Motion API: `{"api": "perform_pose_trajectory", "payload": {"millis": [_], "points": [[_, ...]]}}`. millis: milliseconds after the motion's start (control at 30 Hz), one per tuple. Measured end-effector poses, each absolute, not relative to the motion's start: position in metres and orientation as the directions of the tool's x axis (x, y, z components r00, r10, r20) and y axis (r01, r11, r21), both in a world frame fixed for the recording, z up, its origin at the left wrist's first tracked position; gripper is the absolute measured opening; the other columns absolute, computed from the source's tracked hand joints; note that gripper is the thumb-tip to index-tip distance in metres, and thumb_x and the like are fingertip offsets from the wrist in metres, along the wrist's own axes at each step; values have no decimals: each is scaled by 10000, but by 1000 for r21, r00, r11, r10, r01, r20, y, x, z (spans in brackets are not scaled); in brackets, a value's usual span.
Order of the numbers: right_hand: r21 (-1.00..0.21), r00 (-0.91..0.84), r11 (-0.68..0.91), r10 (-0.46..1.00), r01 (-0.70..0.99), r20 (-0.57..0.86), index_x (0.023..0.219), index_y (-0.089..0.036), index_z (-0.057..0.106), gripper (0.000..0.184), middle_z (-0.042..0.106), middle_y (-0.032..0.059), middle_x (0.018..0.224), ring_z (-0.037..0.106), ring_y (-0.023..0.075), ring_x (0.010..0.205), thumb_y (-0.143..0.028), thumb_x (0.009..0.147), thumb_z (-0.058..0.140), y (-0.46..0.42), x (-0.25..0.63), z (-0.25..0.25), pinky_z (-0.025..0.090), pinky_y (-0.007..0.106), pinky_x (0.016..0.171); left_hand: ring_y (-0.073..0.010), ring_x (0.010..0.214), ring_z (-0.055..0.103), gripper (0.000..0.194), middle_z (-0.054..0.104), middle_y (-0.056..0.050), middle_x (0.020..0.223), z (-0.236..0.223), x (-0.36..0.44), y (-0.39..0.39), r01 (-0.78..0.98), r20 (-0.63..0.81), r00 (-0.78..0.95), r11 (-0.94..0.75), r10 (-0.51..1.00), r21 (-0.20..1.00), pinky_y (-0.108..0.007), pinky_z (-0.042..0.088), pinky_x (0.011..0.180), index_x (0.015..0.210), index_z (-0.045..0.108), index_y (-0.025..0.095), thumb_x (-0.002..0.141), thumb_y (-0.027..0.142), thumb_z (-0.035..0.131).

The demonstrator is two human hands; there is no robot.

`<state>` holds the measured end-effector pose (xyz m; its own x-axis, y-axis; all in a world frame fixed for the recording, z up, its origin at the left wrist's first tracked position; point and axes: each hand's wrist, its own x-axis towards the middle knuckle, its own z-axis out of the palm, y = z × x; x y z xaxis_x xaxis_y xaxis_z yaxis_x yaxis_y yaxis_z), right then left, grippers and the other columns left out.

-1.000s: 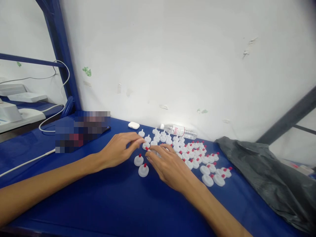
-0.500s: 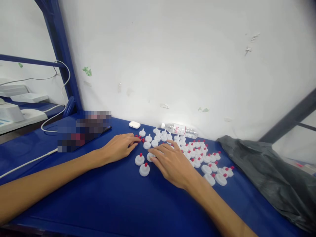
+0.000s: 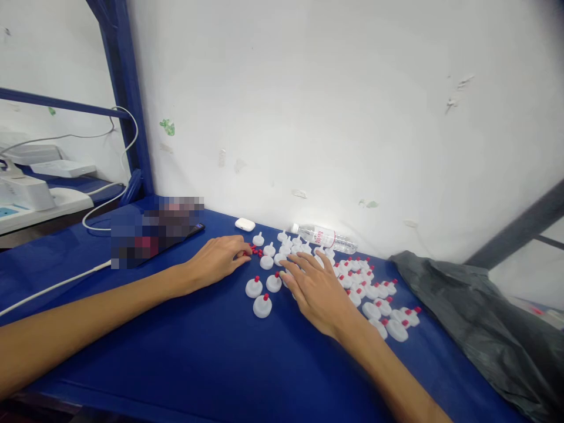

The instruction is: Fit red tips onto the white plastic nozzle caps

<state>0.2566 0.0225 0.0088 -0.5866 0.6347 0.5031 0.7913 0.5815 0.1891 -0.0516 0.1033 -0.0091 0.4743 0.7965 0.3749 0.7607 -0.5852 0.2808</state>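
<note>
My left hand (image 3: pixel 220 257) rests on the blue surface with its fingers curled, thumb and fingertips pinched at a small pile of red caps (image 3: pixel 258 251); a bit of red shows at the fingertips. My right hand (image 3: pixel 318 289) is palm down, fingers apart and stretched over white nozzle lids, hiding some of them. Just left of its fingertips stands a red-tipped white lid (image 3: pixel 274 284). Two more red-tipped lids stand nearby, one (image 3: pixel 254 288) to the left and one (image 3: pixel 262 306) nearer me. Bare-nozzle white lids (image 3: pixel 269 249) stand between and behind the hands.
Several red-tipped lids (image 3: pixel 397 330) crowd right of my right hand. A clear bottle (image 3: pixel 324 237) lies along the wall, with a white case (image 3: pixel 245 224) to its left. A dark grey plastic bag (image 3: pixel 462 311) covers the right side. A pixelated device with a white cable (image 3: pixel 53 288) lies left.
The view has shifted slightly. My right fingers have come off one lid, whose red tip now shows. My left fingers have closed in at the red caps.
</note>
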Motion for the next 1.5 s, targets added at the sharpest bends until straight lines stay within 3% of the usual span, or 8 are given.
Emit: {"api": "perform_pose_trajectory", "payload": {"millis": [200, 600, 800, 933, 1100, 1233, 1400, 1500], "points": [[172, -589, 586, 655, 792, 473, 1540, -252, 784, 448, 848, 122, 1516, 750, 375, 1497, -365, 1289, 430, 22, 257, 9, 518, 735, 1340, -306, 944, 827, 236, 855, -72, 1036, -6, -55, 101, 781, 368, 436, -548, 821, 300, -373, 601, 816, 1119, 892, 315, 1061, 387, 674], [140, -587, 586, 706, 798, 397, 1587, -261, 758, 445, 813, 123, 1581, 695, 367, 1570, -356, 1292, 439, 20, 257, 16, 459, 737, 1383, -307, 961, 832, 153, 867, -65, 1047, 2, -45, 89, 768, 399, 401, -540, 825, 344, -395, 627, 869, 1042, 809, 281, 1007, 334, 670], [126, -588, 585, 731, 801, 347, 1626, -224, 737, 466, 816, 135, 1579, 681, 416, 1581, -369, 1291, 448, 35, 247, 21, 391, 804, 1395, -287, 807, 817, 71, 823, -14, 817, 12, -40, 81, 718, 439, 388, -564, 810, 408, -371, 609, 791, 991, 786, 286, 1000, 315, 723], [114, -610, 608, 730, 786, 308, 1513, -220, 801, 431, 866, 106, 1484, 719, 394, 1531, -327, 1283, 453, 44, 240, 24, 443, 752, 1380, -278, 803, 802, 84, 798, -4, 766, 15, -39, 78, 676, 476, 395, -600, 786, 429, -357, 601, 783, 992, 787, 286, 1013, 322, 714], [98, -623, 628, 717, 772, 312, 1509, -280, 809, 470, 876, 110, 1452, 749, 348, 1495, -299, 1284, 396, 49, 240, 24, 464, 715, 1370, -251, 812, 777, 193, 860, -44, 975, 13, -38, 79, 621, 514, 419, -649, 748, 439, -362, 619, 825, 1114, 834, 269, 1094, 360, 665], [82, -633, 648, 697, 757, 338, 1479, -260, 813, 455, 887, 106, 1417, 780, 327, 1449, -309, 1290, 402, 50, 242, 26, 508, 676, 1339, -248, 805, 763, 267, 861, -57, 982, 9, -38, 81, 588, 517, 431, -665, 739, 461, -370, 623, 835, 1115, 872, 270, 1136, 427, 657], [59, -608, 660, 648, 749, 459, 1351, -225, 812, 289, 899, 100, 1324, 840, 305, 1301, -334, 1271, 557, 47, 247, 35, 493, 643, 1353, -216, 683, 757, 340, 884, -29, 956, 7, -37, 80, 547, 510, 426, -662, 747, 512, -373, 631, 795, 1170, 880, 280, 1176, 505, 626], [59, -604, 681, 601, 730, 523, 1287, -239, 793, 163, 888, 96, 1261, 864, 303, 1142, -251, 1212, 648, 43, 249, 36, 618, 567, 1205, -202, 629, 766, 363, 913, -41, 1035, 5, -35, 77, 519, 511, 423, -663, 748, 539, -374, 639, 749, 1213, 885, 279, 1181, 523, 619]]}}
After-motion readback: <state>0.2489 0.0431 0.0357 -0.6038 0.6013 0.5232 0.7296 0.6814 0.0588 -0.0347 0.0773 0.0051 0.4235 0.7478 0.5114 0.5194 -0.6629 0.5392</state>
